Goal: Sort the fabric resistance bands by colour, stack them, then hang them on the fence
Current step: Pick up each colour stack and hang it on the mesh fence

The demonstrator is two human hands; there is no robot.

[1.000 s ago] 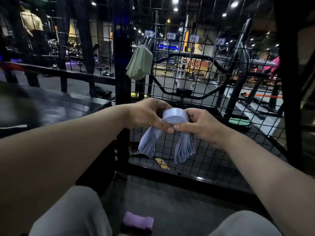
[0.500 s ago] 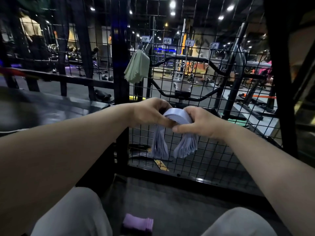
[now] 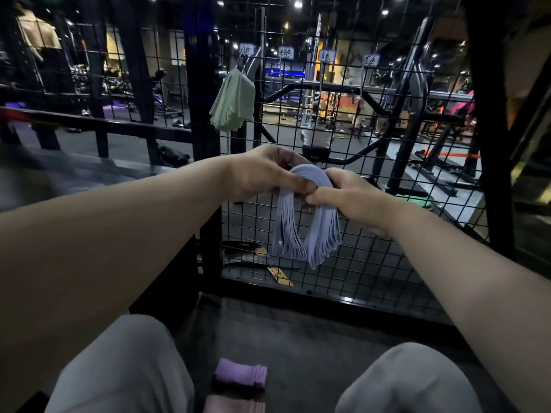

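Note:
A stack of light blue fabric bands (image 3: pixel 307 231) hangs folded over, both ends drooping in front of the wire fence (image 3: pixel 372 257). My left hand (image 3: pixel 265 171) grips the fold from the left and my right hand (image 3: pixel 343 195) pinches it from the right, thumbs meeting at the top. A bundle of pale green bands (image 3: pixel 232 105) hangs on a hook high on the fence. On the floor between my knees lie a purple stack (image 3: pixel 241 372), a dark stack (image 3: pixel 238 390) and a pink stack (image 3: pixel 235 405).
Small labels (image 3: pixel 325 55) sit in a row along the upper fence. A thick black post (image 3: pixel 202 114) stands left of the mesh panel and another black post (image 3: pixel 489 129) at the right. Gym machines fill the room beyond. My grey-trousered knees (image 3: pixel 125 368) frame the floor.
Both hands have lifted the blue stack slightly and shifted it rightward. The two hanging ends have swung closer together and now hang more steeply.

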